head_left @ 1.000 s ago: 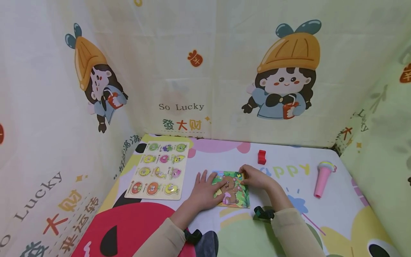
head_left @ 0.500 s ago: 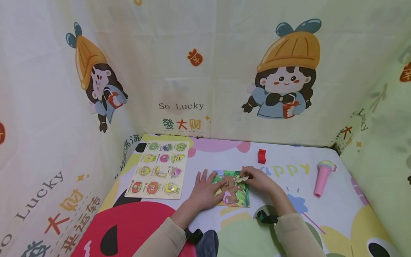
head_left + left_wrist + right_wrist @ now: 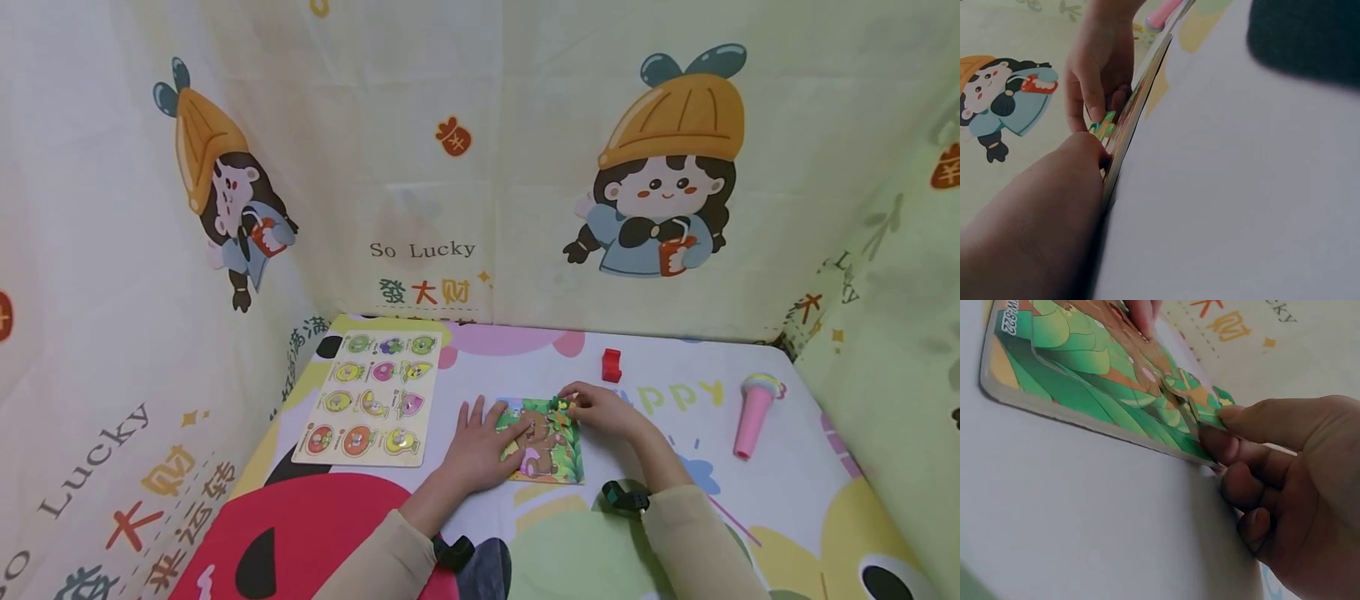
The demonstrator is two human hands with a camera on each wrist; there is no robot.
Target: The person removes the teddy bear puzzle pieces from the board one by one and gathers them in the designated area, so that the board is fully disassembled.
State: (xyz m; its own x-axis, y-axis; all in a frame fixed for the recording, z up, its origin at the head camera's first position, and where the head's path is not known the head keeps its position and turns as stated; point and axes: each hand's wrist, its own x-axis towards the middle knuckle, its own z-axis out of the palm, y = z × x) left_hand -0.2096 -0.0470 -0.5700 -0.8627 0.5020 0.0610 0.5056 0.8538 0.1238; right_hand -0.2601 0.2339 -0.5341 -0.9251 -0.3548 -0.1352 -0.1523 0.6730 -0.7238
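A small jigsaw puzzle (image 3: 555, 463) with a brown bear among green leaves lies on the table in the head view. Across its left part rests my left hand (image 3: 480, 447), fingers spread. At the far right corner my right hand (image 3: 606, 412) pinches a green puzzle piece (image 3: 1192, 392) between thumb and forefinger. In the right wrist view the piece is tilted and raised above the puzzle's thick frame. The left wrist view shows the same green piece (image 3: 1105, 125) below the right hand's fingertips. Part of the bear is hidden under my left hand.
A fruit-picture board (image 3: 365, 400) lies to the left. Behind the puzzle stands a small red object (image 3: 612, 366), and a pink toy microphone (image 3: 756, 419) lies at the right. Printed cloth walls (image 3: 420, 200) enclose the table's back and sides.
My right hand first lifts the piece out with its pale underside showing, then turns it so the green printed side shows at the corner. My left hand stays in place.
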